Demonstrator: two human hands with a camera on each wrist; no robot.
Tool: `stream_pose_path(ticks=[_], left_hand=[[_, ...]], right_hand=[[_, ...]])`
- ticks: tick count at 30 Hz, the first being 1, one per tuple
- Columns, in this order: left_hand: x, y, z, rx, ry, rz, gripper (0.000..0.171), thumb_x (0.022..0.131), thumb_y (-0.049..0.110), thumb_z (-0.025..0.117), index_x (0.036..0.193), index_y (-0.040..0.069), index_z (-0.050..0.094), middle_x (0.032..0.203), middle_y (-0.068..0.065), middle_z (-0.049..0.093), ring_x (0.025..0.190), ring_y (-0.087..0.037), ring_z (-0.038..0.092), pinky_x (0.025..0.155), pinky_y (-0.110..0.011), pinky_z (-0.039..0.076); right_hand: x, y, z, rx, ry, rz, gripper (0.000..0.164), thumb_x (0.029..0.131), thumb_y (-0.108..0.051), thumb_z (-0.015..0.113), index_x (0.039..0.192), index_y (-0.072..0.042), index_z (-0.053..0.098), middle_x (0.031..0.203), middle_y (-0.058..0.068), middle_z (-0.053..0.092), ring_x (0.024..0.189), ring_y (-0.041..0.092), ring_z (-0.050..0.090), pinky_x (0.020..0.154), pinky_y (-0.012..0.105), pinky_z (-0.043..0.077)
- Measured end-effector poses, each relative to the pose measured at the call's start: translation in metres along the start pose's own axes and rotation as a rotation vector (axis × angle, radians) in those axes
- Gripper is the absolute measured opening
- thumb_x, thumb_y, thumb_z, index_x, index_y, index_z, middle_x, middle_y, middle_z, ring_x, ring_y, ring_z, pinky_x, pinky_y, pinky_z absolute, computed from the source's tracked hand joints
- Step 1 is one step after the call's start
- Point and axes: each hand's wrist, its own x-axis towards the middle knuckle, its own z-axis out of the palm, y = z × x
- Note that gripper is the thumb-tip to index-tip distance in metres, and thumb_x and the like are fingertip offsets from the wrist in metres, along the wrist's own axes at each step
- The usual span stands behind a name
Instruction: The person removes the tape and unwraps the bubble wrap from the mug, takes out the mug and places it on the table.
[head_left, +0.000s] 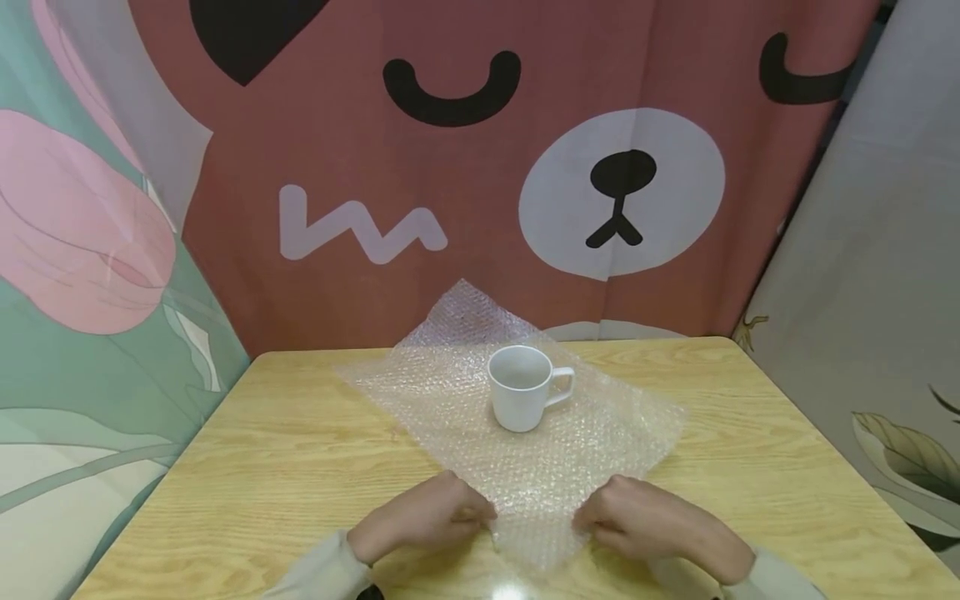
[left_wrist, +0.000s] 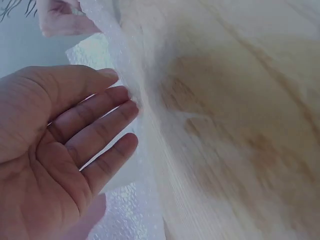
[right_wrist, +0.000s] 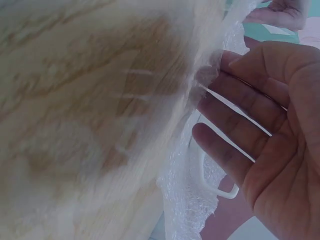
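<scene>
A white mug (head_left: 517, 404) stands upright on a sheet of clear bubble wrap (head_left: 435, 392), its handle toward the right. The sheet lies like a diamond on the table, one corner reaching up against the curtain and another pointing toward me. By that near corner, my left hand (head_left: 442, 512) pinches the left edge between thumb and fingertips. Opposite it, my right hand (head_left: 633, 517) pinches the right edge the same way. Part of the mug's handle (right_wrist: 220, 192) shows behind the fingers in the right wrist view. Both hands are apart from the mug.
Beneath everything is a light wood-grain table (head_left: 285, 450). A reddish curtain with a cartoon animal face (head_left: 420, 292) hangs right behind its far edge. Patterned curtains flank the left (head_left: 90, 367) and right (head_left: 847, 317) sides.
</scene>
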Motion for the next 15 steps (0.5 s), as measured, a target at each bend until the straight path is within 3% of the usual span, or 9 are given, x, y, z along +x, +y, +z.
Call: stream_pose_path(ticks=[2, 4, 9, 15], left_hand=[[-0.002, -0.002, -0.002, -0.054, 0.018, -0.058, 0.019, 0.089, 0.004, 0.066, 0.106, 0.006, 0.074, 0.109, 0.001, 0.069, 0.104, -0.008, 0.063, 0.088, -0.019, 0.048], [-0.004, -0.005, -0.004, -0.095, 0.041, -0.094, 0.019, 0.091, 0.007, 0.065, 0.108, 0.006, 0.073, 0.111, 0.001, 0.068, 0.103, -0.009, 0.063, 0.090, -0.023, 0.048], [-0.008, -0.011, -0.010, -0.160, 0.130, -0.118, 0.019, 0.092, 0.009, 0.064, 0.109, 0.006, 0.073, 0.110, 0.001, 0.069, 0.101, -0.008, 0.062, 0.087, -0.026, 0.050], [-0.009, -0.018, -0.017, -0.283, 0.209, -0.162, 0.019, 0.094, 0.013, 0.064, 0.109, 0.005, 0.073, 0.107, -0.001, 0.071, 0.101, -0.010, 0.063, 0.087, -0.030, 0.051]], right_hand=[[0.000, 0.000, 0.000, -0.006, 0.013, 0.005, 0.023, 0.080, 0.006, 0.064, 0.092, -0.010, 0.076, 0.084, -0.012, 0.068, 0.063, -0.010, 0.044, 0.059, 0.006, 0.042], [0.001, 0.000, -0.001, 0.000, 0.029, 0.019, 0.022, 0.080, 0.005, 0.064, 0.094, -0.007, 0.076, 0.088, -0.008, 0.070, 0.068, -0.008, 0.050, 0.063, 0.009, 0.046], [0.005, -0.001, -0.004, 0.005, 0.058, 0.063, 0.018, 0.085, 0.001, 0.064, 0.096, -0.006, 0.076, 0.097, -0.003, 0.071, 0.088, 0.004, 0.064, 0.075, 0.020, 0.053], [0.011, -0.001, -0.015, 0.037, 0.093, 0.076, 0.016, 0.091, -0.004, 0.063, 0.102, -0.005, 0.074, 0.101, -0.001, 0.071, 0.094, 0.012, 0.066, 0.076, 0.027, 0.055]])
